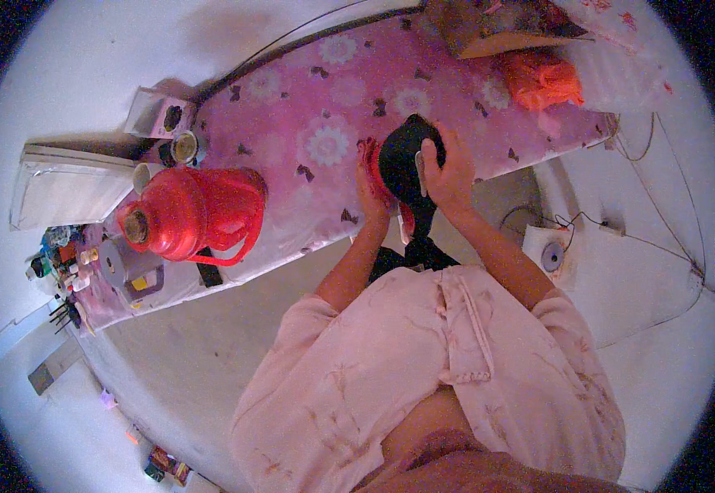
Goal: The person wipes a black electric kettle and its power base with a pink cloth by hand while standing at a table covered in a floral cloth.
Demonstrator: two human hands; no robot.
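Note:
A dark, smooth object (404, 157), broad at the far end and narrowing towards me, is held between my two hands; its exact kind is unclear. My left hand (372, 185) lies along its left side, next to a strip of red (375, 163). On its right side, my right hand (450, 175) curves round with the thumb pressed against a small pale piece (420, 174). Part of the dark object is hidden by the fingers. Both hands are in front of the table's near edge, over the pink flowered tablecloth (296, 203).
Left on the table stands a red thermos jug (179, 212), with cups (183, 148), a dark flat object (210, 268) and a purple-grey container (126, 268) around it. An orange bag (545, 80) and an open cardboard box (499, 28) are at the right. Cables run near a white device (551, 256).

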